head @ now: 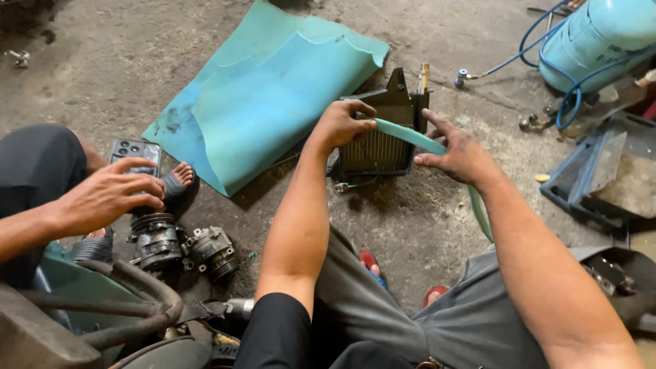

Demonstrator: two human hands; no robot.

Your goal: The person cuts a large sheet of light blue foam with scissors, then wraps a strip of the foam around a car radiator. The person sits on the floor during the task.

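A small finned heat-exchanger core in a black frame stands upright on the dirty concrete floor in front of me. A strip of teal foam runs across its top edge and trails down past my right wrist. My left hand pinches the strip's left end at the top of the core. My right hand presses the strip with its fingers spread, just to the right of the core.
A large teal foam sheet lies behind the core. Another person's hand holds a phone at left, above two compressors and black hoses. A light-blue gas cylinder with blue hoses and a dark tray sit at right.
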